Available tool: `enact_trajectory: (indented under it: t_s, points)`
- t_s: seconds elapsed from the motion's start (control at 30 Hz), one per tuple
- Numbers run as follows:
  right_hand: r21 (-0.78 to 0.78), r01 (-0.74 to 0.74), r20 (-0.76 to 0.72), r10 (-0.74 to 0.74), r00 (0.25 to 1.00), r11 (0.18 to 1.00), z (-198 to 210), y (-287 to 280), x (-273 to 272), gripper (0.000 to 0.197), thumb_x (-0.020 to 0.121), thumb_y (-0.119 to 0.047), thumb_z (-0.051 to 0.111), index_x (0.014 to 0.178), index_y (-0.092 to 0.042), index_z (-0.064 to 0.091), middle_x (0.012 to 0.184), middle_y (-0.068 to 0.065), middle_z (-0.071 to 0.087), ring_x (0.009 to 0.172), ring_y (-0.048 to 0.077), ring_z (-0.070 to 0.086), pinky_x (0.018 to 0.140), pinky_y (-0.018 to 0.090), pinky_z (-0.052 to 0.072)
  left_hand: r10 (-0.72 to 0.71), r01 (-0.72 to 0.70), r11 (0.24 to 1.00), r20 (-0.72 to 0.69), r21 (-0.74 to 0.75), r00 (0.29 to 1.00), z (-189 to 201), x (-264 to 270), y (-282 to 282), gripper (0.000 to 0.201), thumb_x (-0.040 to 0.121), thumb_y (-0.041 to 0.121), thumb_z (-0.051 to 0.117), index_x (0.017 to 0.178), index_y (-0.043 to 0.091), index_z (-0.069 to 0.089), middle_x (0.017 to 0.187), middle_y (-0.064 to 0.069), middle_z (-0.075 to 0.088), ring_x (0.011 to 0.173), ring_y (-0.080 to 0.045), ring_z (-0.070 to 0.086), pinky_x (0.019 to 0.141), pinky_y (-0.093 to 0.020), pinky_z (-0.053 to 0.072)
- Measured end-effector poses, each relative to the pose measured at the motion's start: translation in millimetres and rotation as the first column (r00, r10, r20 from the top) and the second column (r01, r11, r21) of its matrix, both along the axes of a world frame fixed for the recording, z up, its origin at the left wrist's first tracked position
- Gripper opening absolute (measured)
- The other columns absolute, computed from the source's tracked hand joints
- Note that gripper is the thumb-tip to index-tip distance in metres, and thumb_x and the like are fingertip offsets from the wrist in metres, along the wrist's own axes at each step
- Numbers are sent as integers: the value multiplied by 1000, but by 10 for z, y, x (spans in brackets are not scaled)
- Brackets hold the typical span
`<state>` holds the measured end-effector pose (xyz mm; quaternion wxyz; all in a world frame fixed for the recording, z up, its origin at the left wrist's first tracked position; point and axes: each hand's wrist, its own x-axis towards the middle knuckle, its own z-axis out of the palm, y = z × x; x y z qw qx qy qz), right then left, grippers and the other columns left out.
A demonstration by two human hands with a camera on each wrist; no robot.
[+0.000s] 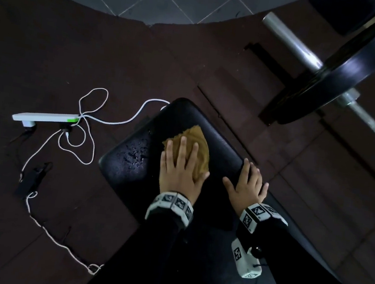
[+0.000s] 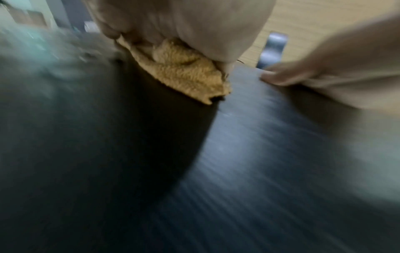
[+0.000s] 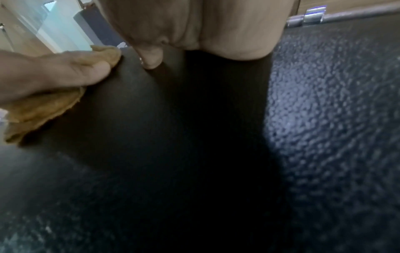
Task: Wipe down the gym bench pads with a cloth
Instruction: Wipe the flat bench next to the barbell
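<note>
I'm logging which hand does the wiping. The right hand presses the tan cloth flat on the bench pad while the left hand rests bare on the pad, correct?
Swapped. The head view shows the left hand pressing the tan cloth flat on the bench pad, while the right hand rests bare on the pad.

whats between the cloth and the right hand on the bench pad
Only bare black bench pad. In the head view a strip of it separates the tan cloth, pressed under the left hand, from the right hand; the right wrist view shows the same gap.
</note>
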<state>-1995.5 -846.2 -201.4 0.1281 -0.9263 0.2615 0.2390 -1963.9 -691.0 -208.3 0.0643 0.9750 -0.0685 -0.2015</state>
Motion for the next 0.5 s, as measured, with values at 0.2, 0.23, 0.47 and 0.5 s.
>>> enact_trajectory:
  t_s: [0.2,0.23,0.47,0.5]
  points:
    - [99,29,-16,-27,999,995,63,-32,35,77,91,-56,39,150,-26,-2,157,-2,6,144,18,3,116,48,-2,216,-217,976,43,29,976,-21,329,666,70,93,60,27,152,26,10,160,-9,5,145,-37,6,117,-50,7]
    - [109,32,-26,-29,999,994,77,-31,43,77,92,-56,39,150,-26,-3,157,-2,6,144,18,2,116,48,-2,290,-291,956,50,19,956,-1,267,796,71,92,61,22,152,24,13,159,-11,10,145,-39,10,117,-51,10]
    - [124,12,-68,-3,998,992,110,-46,64,78,93,-54,37,149,-23,-7,158,2,0,145,22,-1,116,49,-3,399,-399,916,-10,-39,917,99,-702,832,69,90,50,23,149,13,24,156,-22,14,141,-49,11,110,-61,22]
    - [105,10,-52,-5,999,994,106,-40,56,78,93,-55,37,149,-23,-6,157,2,3,145,21,1,115,49,-2,378,-380,923,-41,-55,925,104,-794,710,69,90,50,24,148,13,25,156,-23,13,140,-51,10,109,-63,22]
